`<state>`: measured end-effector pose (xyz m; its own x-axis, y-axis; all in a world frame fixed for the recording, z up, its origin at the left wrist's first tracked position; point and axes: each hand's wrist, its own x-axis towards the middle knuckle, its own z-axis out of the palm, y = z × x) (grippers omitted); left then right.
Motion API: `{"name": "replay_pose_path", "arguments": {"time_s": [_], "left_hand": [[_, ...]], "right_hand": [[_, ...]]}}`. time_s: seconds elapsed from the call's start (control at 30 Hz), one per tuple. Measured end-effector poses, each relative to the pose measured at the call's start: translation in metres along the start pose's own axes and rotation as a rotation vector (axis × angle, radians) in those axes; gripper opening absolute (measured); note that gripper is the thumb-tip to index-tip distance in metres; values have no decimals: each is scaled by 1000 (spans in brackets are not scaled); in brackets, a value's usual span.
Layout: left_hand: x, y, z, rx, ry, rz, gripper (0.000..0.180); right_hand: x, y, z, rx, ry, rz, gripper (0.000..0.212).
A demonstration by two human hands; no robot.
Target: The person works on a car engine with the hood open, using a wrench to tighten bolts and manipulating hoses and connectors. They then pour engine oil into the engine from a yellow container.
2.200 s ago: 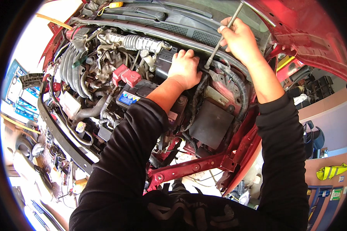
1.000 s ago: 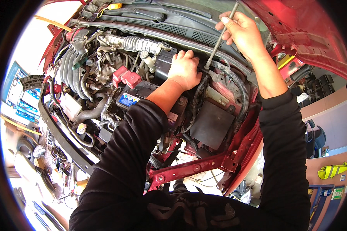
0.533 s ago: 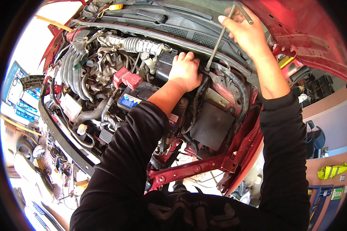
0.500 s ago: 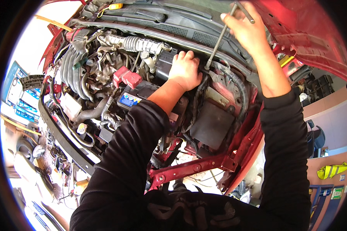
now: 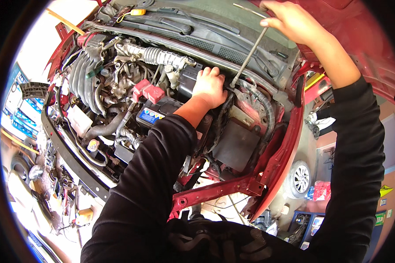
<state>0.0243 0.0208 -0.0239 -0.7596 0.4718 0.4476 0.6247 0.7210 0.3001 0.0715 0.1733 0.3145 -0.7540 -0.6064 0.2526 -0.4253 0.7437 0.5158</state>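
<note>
A long T-handle socket wrench [image 5: 252, 55] stands tilted in the engine bay, its crossbar out to the left of my right hand [image 5: 289, 19]. That hand is closed around the handle, high over the windshield base. The wrench's lower end meets the bay beside a corrugated hose [image 5: 267, 103]; the fastener there is too small to make out. My left hand [image 5: 209, 89] presses on the right end of a black plastic box [image 5: 187, 82], fingers bent over and their tips hidden. Just in front of it sits the battery [image 5: 150, 115], with red terminal covers [image 5: 148, 91].
The raised red hood [image 5: 360, 48] hangs at the upper right. A square black cover [image 5: 236, 144] lies right of the battery. The red front frame [image 5: 219, 191] crosses nearest me. A wheel [image 5: 298, 179] stands on the floor to the right; loose parts lie at left.
My right hand has swung the wrench handle, moving slightly up and right; the crossbar now points left. My right arm has moved outward. The left hand stays on the black box.
</note>
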Motion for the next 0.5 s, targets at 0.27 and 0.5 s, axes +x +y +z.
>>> {"name": "replay_pose_path", "arguments": {"time_s": [0.27, 0.5], "left_hand": [[-1, -1, 2, -2, 7, 7, 57], [0, -1, 3, -1, 18, 9, 51]], "right_hand": [[20, -22, -2, 340, -171, 423, 25], [-2, 35, -15, 168, -159, -274, 42]]}}
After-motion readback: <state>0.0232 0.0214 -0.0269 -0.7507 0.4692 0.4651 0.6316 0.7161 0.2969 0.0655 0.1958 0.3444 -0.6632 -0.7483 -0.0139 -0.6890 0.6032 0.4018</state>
